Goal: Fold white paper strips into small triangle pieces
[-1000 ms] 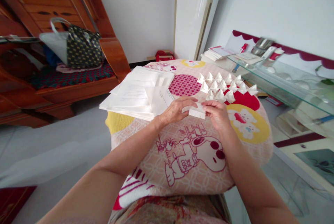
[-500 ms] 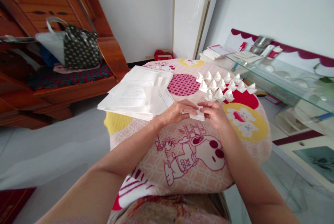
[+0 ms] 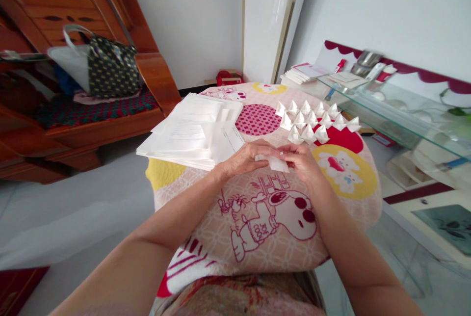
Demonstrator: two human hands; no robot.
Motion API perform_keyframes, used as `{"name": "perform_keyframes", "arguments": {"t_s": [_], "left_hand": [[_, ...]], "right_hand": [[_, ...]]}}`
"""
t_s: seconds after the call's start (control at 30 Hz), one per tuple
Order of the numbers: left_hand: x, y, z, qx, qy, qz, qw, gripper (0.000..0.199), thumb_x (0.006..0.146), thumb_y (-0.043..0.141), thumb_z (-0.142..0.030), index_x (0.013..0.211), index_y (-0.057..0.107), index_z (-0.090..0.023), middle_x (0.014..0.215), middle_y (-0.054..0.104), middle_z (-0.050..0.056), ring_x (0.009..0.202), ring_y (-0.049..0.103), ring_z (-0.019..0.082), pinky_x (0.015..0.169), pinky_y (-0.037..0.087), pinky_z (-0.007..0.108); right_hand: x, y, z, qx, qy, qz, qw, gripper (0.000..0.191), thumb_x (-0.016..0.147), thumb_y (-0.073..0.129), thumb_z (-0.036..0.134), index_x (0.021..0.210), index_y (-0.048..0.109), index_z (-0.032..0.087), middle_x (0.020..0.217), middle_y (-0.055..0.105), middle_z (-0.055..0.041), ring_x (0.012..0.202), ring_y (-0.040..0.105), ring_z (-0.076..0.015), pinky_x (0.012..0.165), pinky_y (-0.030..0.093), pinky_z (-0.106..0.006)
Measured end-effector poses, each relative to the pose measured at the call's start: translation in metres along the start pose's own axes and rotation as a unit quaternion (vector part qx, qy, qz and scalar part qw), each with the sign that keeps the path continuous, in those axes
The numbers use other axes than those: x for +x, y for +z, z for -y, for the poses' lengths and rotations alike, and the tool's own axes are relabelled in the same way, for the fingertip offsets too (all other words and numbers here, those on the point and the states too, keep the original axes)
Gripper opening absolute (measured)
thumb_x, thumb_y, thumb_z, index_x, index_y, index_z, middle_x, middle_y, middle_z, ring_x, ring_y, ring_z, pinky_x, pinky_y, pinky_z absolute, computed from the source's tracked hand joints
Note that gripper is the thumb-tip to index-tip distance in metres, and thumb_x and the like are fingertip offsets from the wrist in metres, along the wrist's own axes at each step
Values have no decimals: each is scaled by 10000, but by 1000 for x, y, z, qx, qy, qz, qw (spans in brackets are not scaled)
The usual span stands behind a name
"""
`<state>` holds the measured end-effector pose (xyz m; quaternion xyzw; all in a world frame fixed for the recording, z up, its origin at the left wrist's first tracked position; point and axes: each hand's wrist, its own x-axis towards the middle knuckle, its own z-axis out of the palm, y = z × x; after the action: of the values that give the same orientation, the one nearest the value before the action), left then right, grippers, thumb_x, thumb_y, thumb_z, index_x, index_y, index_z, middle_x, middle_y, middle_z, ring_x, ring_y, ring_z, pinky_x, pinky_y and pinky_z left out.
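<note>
A small folded piece of white paper [image 3: 278,164] is held between both hands above the cloth-covered table [image 3: 217,227]. My left hand [image 3: 248,157] grips its left side, thumb below and fingers over the top. My right hand [image 3: 299,160] pinches its right edge, the fingertips of the two hands nearly meeting. Just beyond my right hand stand several folded white paper boats [image 3: 308,134] in uneven rows. Left of my left hand lies a stack of white paper sheets [image 3: 176,142], some printed. My fingers hide part of the folded paper.
To the right is a glass-topped stand [image 3: 397,115] with a stack of booklets [image 3: 302,73] and metal containers [image 3: 366,63]. A wooden bench [image 3: 156,78] at the left holds a dotted black bag [image 3: 112,68]. A tall white appliance [image 3: 267,26] stands behind the table.
The folded paper has shifted slightly in my fingers, and more of it shows between the hands. Both hands stay in nearly the same place.
</note>
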<state>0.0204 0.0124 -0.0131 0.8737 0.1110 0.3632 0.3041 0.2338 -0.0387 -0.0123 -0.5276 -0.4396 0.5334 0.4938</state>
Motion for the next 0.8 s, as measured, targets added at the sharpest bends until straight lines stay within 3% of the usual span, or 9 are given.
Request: {"name": "perform_keyframes", "arguments": {"t_s": [0.17, 0.3, 0.5, 0.63, 0.8], "left_hand": [[1, 1, -6, 7, 10, 28, 1000, 156, 961, 657, -243, 1032, 795, -235, 1117, 763, 95, 1050, 702, 200, 951, 562, 365], [1, 3, -4, 56, 22, 54, 997, 167, 983, 621, -241, 956, 784, -214, 1021, 764, 93, 984, 695, 187, 896, 558, 338], [-4, 12, 7, 140, 40, 150, 978, 159, 949, 609, -130, 942, 760, -176, 951, 742, 85, 925, 690, 187, 841, 532, 303], [-6, 15, 12, 150, 45, 170, 973, 157, 920, 625, -94, 966, 756, -168, 976, 742, 91, 935, 698, 197, 839, 533, 303], [-5, 15, 12, 161, 26, 185, 969, 168, 898, 645, -86, 976, 761, -178, 1010, 747, 83, 936, 703, 188, 852, 534, 299]], "right_hand": [[0, -2, -1, -13, 8, 13, 1000, 275, 560, 758, 244, 828, 761, 183, 647, 692, -14, 548, 599, -154, 532, 458, -292], [3, -2, -4, -66, -25, 15, 997, 256, 586, 748, 253, 833, 749, 185, 602, 659, 4, 507, 573, -148, 497, 431, -281], [15, -3, -21, -186, -28, 23, 982, 213, 632, 698, 232, 833, 743, 181, 550, 612, 33, 454, 516, -126, 462, 375, -258], [18, -3, -22, -279, -84, 1, 957, 177, 635, 729, 159, 806, 766, 188, 670, 708, -18, 610, 629, -172, 584, 464, -285], [11, -2, -12, -400, -167, -20, 901, 161, 653, 712, 103, 769, 773, 197, 740, 745, -53, 713, 667, -213, 694, 493, -331]]}}
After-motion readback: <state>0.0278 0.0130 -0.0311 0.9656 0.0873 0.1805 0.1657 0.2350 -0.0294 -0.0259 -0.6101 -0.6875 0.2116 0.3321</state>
